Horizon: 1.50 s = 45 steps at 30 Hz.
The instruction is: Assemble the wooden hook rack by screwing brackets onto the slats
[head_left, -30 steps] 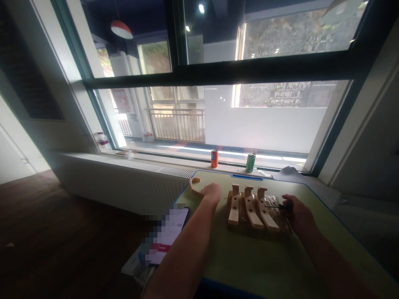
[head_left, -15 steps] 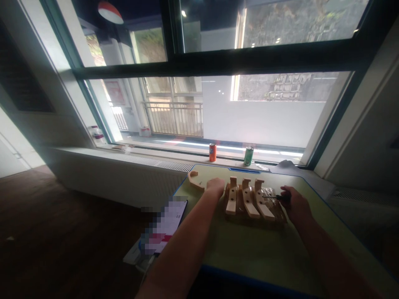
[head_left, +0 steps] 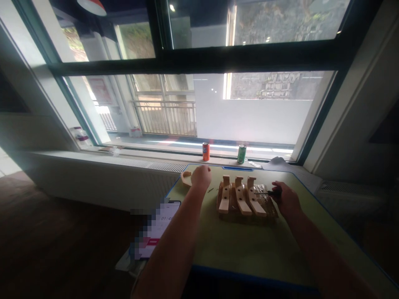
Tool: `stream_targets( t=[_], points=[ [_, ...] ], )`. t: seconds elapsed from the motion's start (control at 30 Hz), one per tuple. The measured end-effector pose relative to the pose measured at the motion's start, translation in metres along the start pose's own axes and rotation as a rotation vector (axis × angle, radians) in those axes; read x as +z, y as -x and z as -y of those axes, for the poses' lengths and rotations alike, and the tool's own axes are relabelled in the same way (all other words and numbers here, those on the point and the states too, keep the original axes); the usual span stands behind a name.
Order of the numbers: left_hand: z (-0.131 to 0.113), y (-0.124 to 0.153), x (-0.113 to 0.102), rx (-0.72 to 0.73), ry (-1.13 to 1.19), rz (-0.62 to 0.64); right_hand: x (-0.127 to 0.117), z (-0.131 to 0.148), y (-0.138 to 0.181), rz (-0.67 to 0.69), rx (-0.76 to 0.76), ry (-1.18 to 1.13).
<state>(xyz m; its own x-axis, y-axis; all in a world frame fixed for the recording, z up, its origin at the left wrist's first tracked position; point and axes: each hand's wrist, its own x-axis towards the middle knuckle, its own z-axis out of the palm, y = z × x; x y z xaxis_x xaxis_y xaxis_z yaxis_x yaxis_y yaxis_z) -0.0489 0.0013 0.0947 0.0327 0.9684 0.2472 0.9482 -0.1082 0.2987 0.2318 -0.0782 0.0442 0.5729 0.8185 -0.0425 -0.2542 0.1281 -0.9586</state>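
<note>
My left hand (head_left: 201, 176) is closed, its fingers curled out of sight beside a loose pale wooden hook (head_left: 186, 177). The hand hides the hook's right part; whether it grips the hook, I cannot tell. My right hand (head_left: 287, 200) is closed round the dark handle of a screwdriver (head_left: 274, 192), its thin shaft pointing left. That shaft reaches across the rightmost of three curved wooden hooks (head_left: 256, 199), which has dark holes. These hooks lie side by side on a brown wooden board (head_left: 232, 201). Small dark screws (head_left: 211, 190) rest between my left hand and the board.
The green table (head_left: 227, 245) has a blue edge. A phone (head_left: 163, 224) lies at its left side, partly blurred out. On the sill behind stand an orange can (head_left: 206, 152) and a green can (head_left: 242, 154). A radiator (head_left: 109, 178) runs under the window.
My left hand has moved left from beside the board to the loose hook, uncovering small screws. My right hand still holds the screwdriver at the rightmost hook. The view has shifted slightly.
</note>
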Motion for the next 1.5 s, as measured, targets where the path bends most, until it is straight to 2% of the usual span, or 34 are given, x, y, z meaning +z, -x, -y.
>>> stream_targets(
  t=[0.03, 0.1, 0.13, 0.17, 0.23, 0.33, 0.4, 0.47, 0.57, 0.7, 0.8, 0.9, 1.1, 1.23, 1.33, 1.5],
  points=[
    [-0.003, 0.002, -0.008, 0.031, 0.055, -0.095, 0.0, 0.003, 0.001, 0.001, -0.011, -0.002],
    [-0.015, 0.009, -0.019, 0.181, 0.38, -0.355, 0.0, 0.009, 0.005, 0.022, -0.037, -0.007],
    [-0.022, 0.013, -0.022, 0.268, 0.541, -0.395, 0.001, 0.012, 0.007, 0.043, -0.049, -0.013],
    [-0.03, 0.018, -0.024, 0.349, 0.689, -0.376, 0.001, 0.016, 0.009, 0.071, -0.059, -0.02],
    [-0.045, 0.027, -0.022, 0.454, 0.927, -0.228, 0.003, 0.024, 0.015, 0.155, -0.07, -0.024],
    [-0.061, 0.037, -0.015, 0.496, 1.129, -0.004, 0.009, 0.041, 0.027, 0.345, -0.055, 0.103],
    [-0.065, 0.038, -0.009, 0.493, 1.183, 0.067, 0.015, 0.055, 0.034, 0.502, -0.04, 0.308],
    [-0.066, 0.039, -0.004, 0.498, 1.195, 0.081, 0.023, 0.069, 0.04, 0.627, -0.061, 0.523],
    [-0.067, 0.039, 0.0, 0.539, 1.161, 0.085, 0.039, 0.082, 0.043, 0.712, -0.154, 0.714],
    [-0.07, 0.043, 0.0, 0.564, 1.126, 0.135, 0.055, 0.087, 0.04, 0.762, -0.296, 0.796],
    [-0.071, 0.044, 0.002, 0.541, 1.135, 0.102, 0.058, 0.088, 0.038, 0.768, -0.266, 0.822],
    [-0.072, 0.045, 0.004, 0.538, 1.125, 0.059, 0.059, 0.092, 0.038, 0.779, -0.167, 0.812],
    [-0.072, 0.045, 0.002, 0.532, 1.079, 0.043, 0.062, 0.091, 0.035, 0.804, -0.071, 0.735],
    [-0.069, 0.043, 0.005, 0.544, 1.03, 0.04, 0.05, 0.084, 0.03, 0.776, -0.047, 0.619],
    [-0.065, 0.042, 0.01, 0.619, 0.892, 0.135, 0.036, 0.074, 0.024, 0.727, -0.047, 0.536],
    [-0.062, 0.043, 0.014, 0.83, 0.7, 0.321, 0.022, 0.05, 0.013, 0.694, 0.045, 0.485]
  ],
)
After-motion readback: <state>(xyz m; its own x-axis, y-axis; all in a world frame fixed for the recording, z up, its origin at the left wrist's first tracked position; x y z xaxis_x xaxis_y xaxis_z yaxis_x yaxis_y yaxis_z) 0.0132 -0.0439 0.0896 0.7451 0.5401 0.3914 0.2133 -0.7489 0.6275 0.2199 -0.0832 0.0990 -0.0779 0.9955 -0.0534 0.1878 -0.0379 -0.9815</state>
